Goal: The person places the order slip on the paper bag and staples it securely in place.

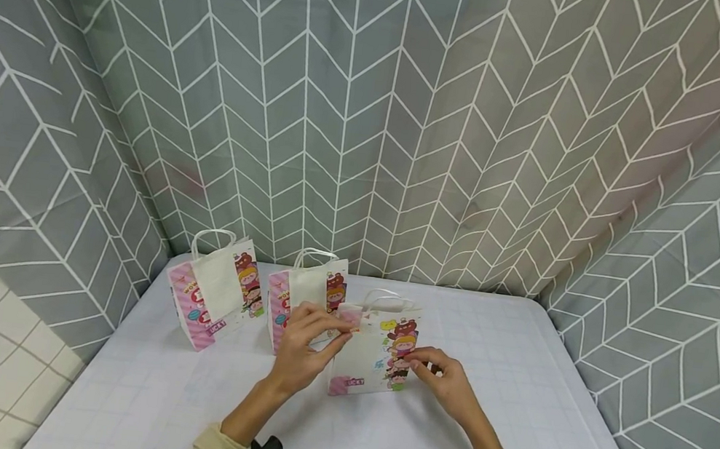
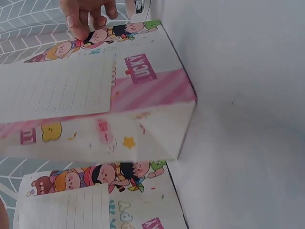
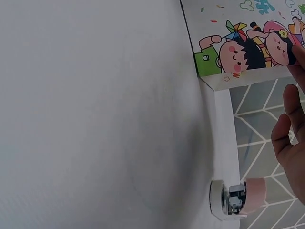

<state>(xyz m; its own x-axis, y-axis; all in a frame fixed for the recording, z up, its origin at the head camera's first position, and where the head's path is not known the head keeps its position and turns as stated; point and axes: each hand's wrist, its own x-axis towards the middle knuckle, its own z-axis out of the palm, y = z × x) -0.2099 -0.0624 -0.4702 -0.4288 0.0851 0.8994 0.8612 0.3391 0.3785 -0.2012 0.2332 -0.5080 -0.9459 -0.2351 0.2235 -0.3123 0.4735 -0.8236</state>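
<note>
A white paper gift bag [image 1: 365, 349] with cartoon figures and a pink base stands upright. A lined paper sheet [image 2: 57, 88] lies flat against its front. At the upper left of the bag, my left hand [image 1: 308, 340] pinches the sheet's corner; a small orange spot shows at its fingertips, too small to identify. My right hand [image 1: 445, 380] holds the bag's right edge between its fingertips, with one finger [image 3: 296, 56] lying over the printed figures. Two more such bags, a middle one [image 1: 336, 280] and a left one [image 1: 185, 287], stand to the left with white sheets on their fronts.
A small pink-and-white object [image 3: 256, 195] with a metal middle stands on the table beyond the right hand. The white-covered table [image 1: 138, 391] has patterned grey curtains [image 1: 372, 109] behind and at its sides.
</note>
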